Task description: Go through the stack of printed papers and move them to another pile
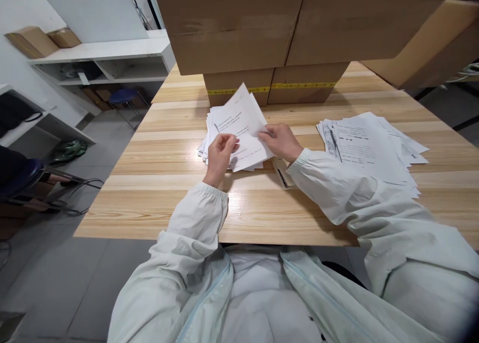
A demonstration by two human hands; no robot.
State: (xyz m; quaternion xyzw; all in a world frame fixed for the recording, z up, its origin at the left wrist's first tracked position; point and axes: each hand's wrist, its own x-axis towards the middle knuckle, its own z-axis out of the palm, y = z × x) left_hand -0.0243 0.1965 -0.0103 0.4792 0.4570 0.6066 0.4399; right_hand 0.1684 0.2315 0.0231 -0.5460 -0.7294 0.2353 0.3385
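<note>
My right hand (281, 142) pinches the right edge of white printed sheets of paper (245, 128), which are raised and tilted above the table. A second sheet edge shows behind the front one. At the sheets' lower left is my left hand (221, 156), with its fingers curled together in front of the paper. Whether those fingertips grip anything is hard to see. Beneath lies an uneven paper stack (212, 123), partly covered by the raised sheets. A stapler-like object (282, 175) rests on the table below my right wrist, partly hidden by the sleeve.
Another fanned paper stack (359, 143) lies to the right on the wooden table (149, 193), partly under my right forearm. Large cardboard boxes (239, 28) are stacked at the table's back. White shelving (112, 58) and a blue stool (125, 96) stand beyond the left side.
</note>
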